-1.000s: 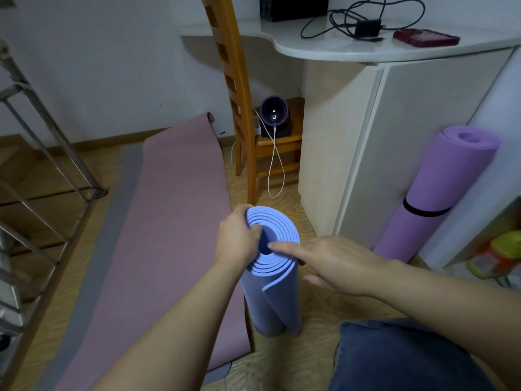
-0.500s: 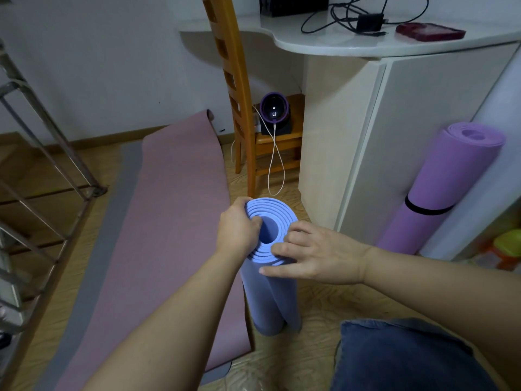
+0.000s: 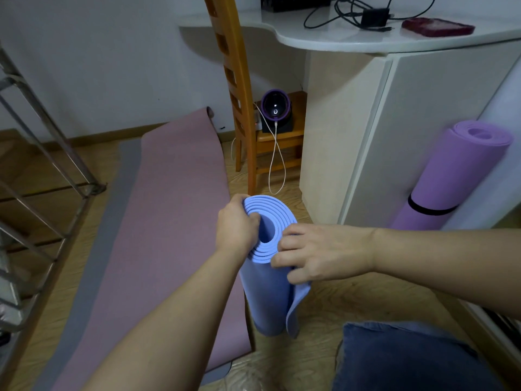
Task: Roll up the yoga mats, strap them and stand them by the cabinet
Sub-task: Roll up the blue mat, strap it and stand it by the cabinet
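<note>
A rolled blue yoga mat point(image 3: 266, 300) stands on end on the wooden floor, its loose outer flap hanging at the right. My left hand point(image 3: 235, 225) grips the left side of its top rim, fingers hooked into the coil. My right hand point(image 3: 315, 253) curls over the right side of the top and holds the outer layer. A rolled purple mat point(image 3: 456, 170) with a black strap point(image 3: 431, 208) leans against the white cabinet point(image 3: 417, 131). A pink mat point(image 3: 158, 221) lies flat on the floor at left, over a grey mat point(image 3: 124, 182).
A wooden chair point(image 3: 239, 88) stands behind the blue mat, with a purple speaker point(image 3: 275, 107) and its white cable on the seat. A metal rack point(image 3: 33, 170) fills the left side. My denim-clad knee point(image 3: 408, 359) is at the bottom right. Cables and a red case lie on the countertop.
My right hand went from pointing at the roll's top with straight fingers to curling over its right side and gripping the outer layer. The left hand kept its hold.
</note>
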The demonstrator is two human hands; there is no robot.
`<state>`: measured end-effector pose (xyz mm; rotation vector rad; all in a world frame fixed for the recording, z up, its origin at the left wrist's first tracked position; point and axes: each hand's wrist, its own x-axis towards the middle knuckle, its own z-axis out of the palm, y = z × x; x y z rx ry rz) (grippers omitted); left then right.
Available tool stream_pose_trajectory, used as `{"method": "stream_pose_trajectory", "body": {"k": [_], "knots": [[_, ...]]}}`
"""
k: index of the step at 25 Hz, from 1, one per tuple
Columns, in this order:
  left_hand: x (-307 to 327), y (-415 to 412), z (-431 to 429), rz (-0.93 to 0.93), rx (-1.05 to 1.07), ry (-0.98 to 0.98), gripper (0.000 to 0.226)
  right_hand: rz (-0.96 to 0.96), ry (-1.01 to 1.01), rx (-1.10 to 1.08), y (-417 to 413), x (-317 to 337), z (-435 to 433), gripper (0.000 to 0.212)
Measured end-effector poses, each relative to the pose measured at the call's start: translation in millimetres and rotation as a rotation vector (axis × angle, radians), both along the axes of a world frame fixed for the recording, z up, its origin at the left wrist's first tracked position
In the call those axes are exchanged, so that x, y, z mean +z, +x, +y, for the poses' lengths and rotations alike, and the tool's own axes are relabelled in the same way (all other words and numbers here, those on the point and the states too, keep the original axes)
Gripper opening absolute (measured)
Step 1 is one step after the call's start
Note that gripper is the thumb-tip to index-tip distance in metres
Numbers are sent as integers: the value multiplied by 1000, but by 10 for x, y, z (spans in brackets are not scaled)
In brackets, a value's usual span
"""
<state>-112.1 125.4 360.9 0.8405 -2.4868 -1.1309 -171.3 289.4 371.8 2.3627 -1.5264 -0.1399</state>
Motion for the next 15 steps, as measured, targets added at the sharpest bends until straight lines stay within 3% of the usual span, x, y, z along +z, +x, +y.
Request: {"method": "stream_pose_trajectory", "body": {"k": [7,15], "knots": [[-2,-104,-108,2,11,11,34,-429,-58,-286,-69,-139,-97,14],[-28,-187,-80,21,-22,8,34,-555,-200,-342,-35,-257,-241,10]]}}
